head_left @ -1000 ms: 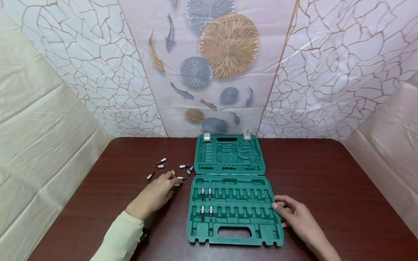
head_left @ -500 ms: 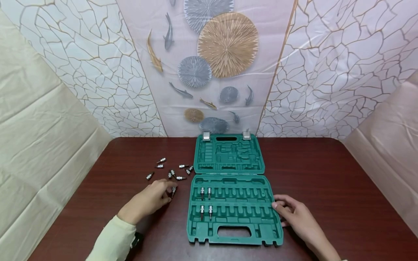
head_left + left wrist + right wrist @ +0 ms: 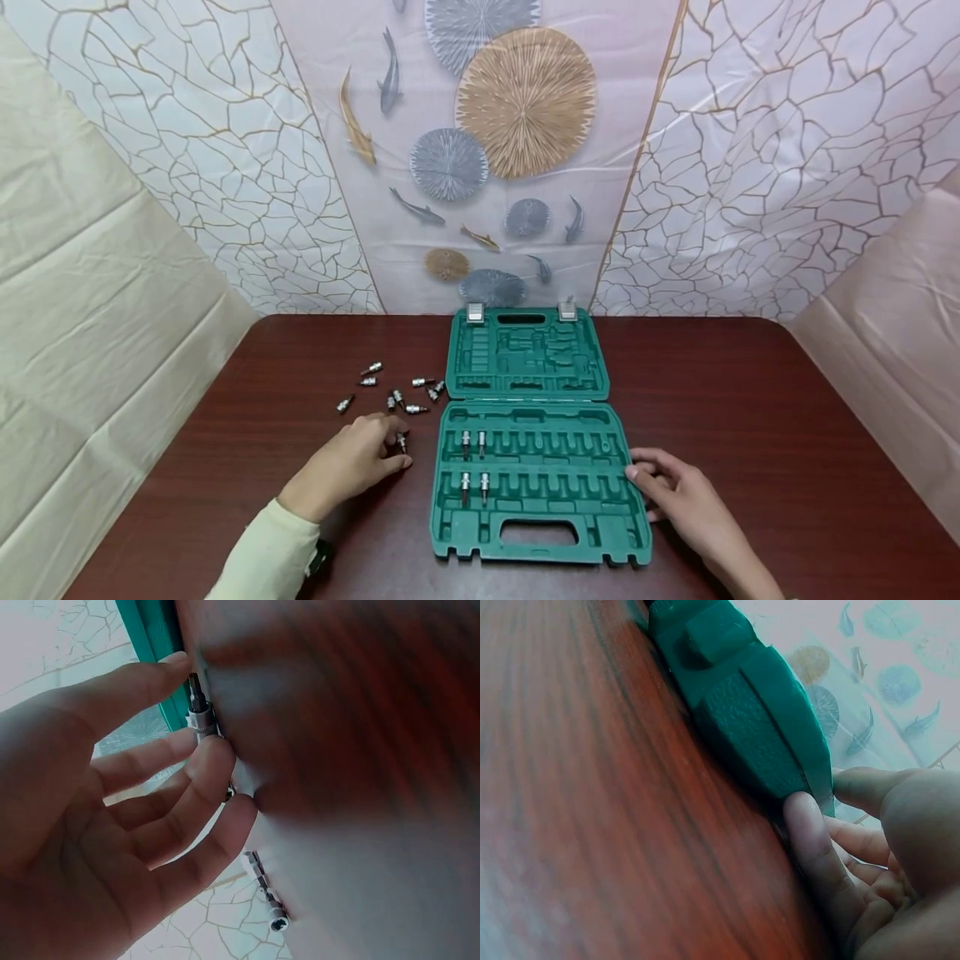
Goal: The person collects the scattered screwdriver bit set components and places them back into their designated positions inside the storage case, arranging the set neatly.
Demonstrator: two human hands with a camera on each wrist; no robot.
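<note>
My left hand (image 3: pixel 341 462) is low over the table, left of the green socket case (image 3: pixel 540 504). Between its thumb and fingertips lies a bit socket (image 3: pixel 402 442), a silver socket with a dark tip. In the left wrist view, the thumb stands apart from this bit socket (image 3: pixel 199 709), while the fingers are close beside it; contact is partly hidden. My right hand (image 3: pixel 686 500) grips the right edge of the open case, thumb on top and fingers along its side. Two pairs of bit sockets (image 3: pixel 465 483) sit in the case's left slots.
Several loose bit sockets (image 3: pixel 415 409) lie on the dark red table (image 3: pixel 750 400), beyond the left hand and left of the case. The case lid (image 3: pixel 528 354) lies folded back toward the patterned backdrop (image 3: pixel 442 225).
The left hand has drawn one bit socket toward the person, away from the loose group, and turned it. Its thumb has now spread away from the fingers. The right hand stays on the case.
</note>
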